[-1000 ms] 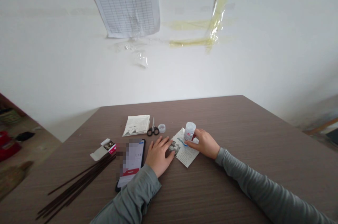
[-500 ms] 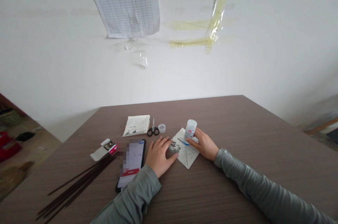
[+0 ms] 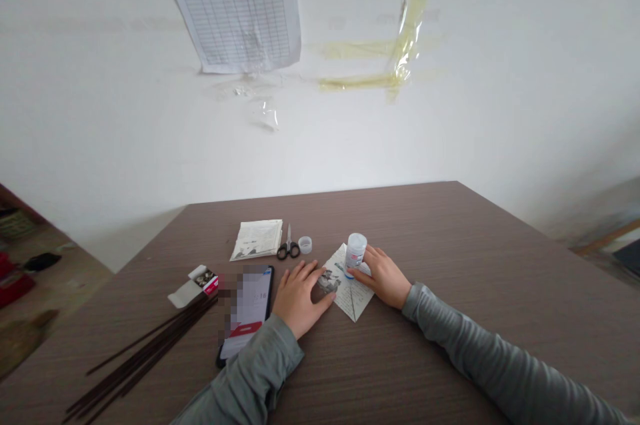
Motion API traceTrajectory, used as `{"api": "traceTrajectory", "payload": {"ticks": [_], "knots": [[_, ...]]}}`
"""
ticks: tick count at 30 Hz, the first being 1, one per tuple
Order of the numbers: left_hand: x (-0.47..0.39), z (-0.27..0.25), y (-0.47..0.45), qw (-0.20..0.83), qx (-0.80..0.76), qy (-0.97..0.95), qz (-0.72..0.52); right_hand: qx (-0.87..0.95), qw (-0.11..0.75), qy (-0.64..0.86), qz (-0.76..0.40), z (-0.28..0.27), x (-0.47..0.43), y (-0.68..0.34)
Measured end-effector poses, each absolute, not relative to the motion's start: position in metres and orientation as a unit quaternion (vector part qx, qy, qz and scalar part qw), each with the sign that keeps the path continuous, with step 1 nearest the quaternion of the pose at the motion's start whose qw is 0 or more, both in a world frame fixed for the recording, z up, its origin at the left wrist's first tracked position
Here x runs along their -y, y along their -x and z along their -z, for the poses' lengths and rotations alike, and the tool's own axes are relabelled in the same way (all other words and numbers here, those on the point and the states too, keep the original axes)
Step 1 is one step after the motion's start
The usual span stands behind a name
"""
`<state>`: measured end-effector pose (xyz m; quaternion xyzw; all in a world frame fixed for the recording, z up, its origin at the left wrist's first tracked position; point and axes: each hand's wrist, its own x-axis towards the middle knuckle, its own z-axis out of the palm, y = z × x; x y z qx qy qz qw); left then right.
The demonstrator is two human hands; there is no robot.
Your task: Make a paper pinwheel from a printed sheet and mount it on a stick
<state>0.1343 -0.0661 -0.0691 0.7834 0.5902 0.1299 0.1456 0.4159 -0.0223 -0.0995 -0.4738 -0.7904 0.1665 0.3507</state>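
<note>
A folded square of printed paper (image 3: 356, 308) lies on the table, one corner pointing toward me. My right hand (image 3: 387, 276) grips a translucent white glue stick (image 3: 355, 249), its blue-ringed end down against the paper. Spread flat, my left hand (image 3: 301, 298) rests at the paper's left side, with thumb and fingertips by its edge. Behind it sit a clear round cap (image 3: 305, 245) and black-handled scissors (image 3: 288, 249). A stack of folded printed paper (image 3: 257, 238) lies left of the scissors.
A phone (image 3: 246, 318) lies left of my left forearm. Further left are a bundle of thin dark sticks (image 3: 145, 358) and a small opened box (image 3: 203, 280). The brown table (image 3: 450, 245) meets a white wall, where a printed chart (image 3: 245, 18) is taped.
The glue stick has moved slightly left over the paper and now stands more upright. My left hand stays in place. The whole view has shifted a little.
</note>
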Motion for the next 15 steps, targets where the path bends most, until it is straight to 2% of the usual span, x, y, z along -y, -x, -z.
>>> {"api": "traceTrajectory", "payload": {"ticks": [15], "knots": [[0.0669, 0.0691, -0.1337, 0.134, -0.596, -0.78, -0.134, 0.79, 0.353, 0.472, -0.168, 0.0957, 0.0239, -0.4139]]}}
